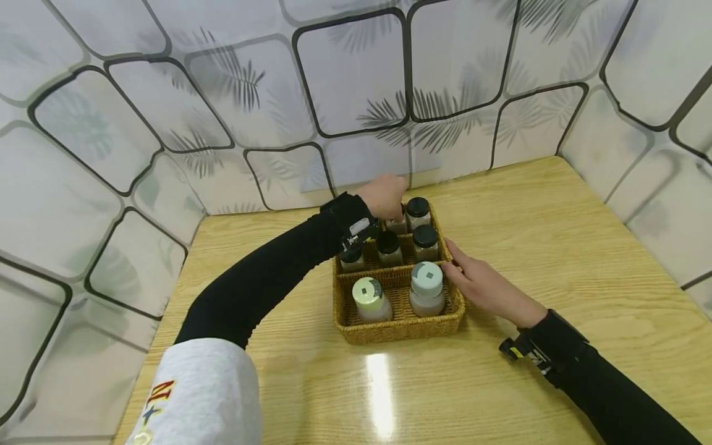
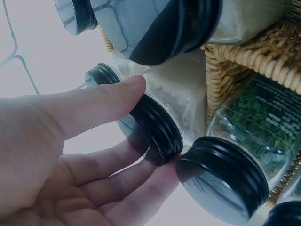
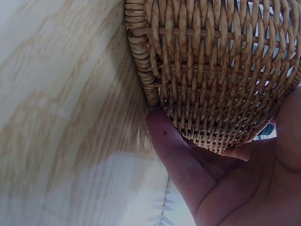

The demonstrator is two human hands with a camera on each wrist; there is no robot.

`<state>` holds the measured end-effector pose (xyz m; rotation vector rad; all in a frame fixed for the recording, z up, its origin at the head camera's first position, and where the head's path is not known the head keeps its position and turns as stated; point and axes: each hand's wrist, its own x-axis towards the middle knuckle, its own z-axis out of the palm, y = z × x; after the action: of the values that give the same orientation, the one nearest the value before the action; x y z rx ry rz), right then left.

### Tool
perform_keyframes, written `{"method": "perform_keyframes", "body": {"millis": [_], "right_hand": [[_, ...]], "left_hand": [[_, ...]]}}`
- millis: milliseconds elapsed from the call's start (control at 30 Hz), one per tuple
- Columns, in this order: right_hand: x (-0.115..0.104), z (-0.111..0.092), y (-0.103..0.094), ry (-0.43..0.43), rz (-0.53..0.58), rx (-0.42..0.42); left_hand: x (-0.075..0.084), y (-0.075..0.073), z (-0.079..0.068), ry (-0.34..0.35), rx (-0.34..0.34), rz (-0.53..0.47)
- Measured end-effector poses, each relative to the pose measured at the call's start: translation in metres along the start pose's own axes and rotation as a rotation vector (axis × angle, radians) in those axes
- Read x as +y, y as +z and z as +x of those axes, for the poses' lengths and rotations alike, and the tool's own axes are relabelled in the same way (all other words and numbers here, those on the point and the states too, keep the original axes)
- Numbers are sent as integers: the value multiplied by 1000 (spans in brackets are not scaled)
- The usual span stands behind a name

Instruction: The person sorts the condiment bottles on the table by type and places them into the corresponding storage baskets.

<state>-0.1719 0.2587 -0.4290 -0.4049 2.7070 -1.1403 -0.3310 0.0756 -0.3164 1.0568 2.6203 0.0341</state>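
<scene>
At the back of a divided wicker basket (image 1: 400,334), my left hand (image 1: 384,196) pinches the black lid of a clear jar (image 2: 157,127) with pale contents. The thumb lies on one side of the lid and the fingers curl round the other. Beside it stands a black-lidded jar of green flakes (image 2: 263,125). My right hand (image 1: 484,284) rests against the basket's right side. In the right wrist view, a straight finger (image 3: 167,136) touches the weave near its bottom edge. The rest of the held jar is partly hidden by the left hand in the head view.
In the basket's front compartment stand a yellow-green-lidded jar (image 1: 371,301) and a pale-green-lidded jar (image 1: 427,289). Several black-lidded jars, one at the back right (image 1: 418,213), fill the rear compartments. Behind the wooden table (image 1: 517,216) is a patterned wall covering (image 1: 356,74).
</scene>
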Motion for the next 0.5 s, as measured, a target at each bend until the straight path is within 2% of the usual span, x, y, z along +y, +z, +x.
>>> {"method": "perform_keyframes", "body": {"millis": [267, 500], "right_hand": [[-1, 0, -1, -4, 7, 9], [0, -1, 0, -3, 4, 10]], "left_hand": [[2, -5, 0, -11, -13, 28], [3, -2, 1, -35, -21, 19]]}}
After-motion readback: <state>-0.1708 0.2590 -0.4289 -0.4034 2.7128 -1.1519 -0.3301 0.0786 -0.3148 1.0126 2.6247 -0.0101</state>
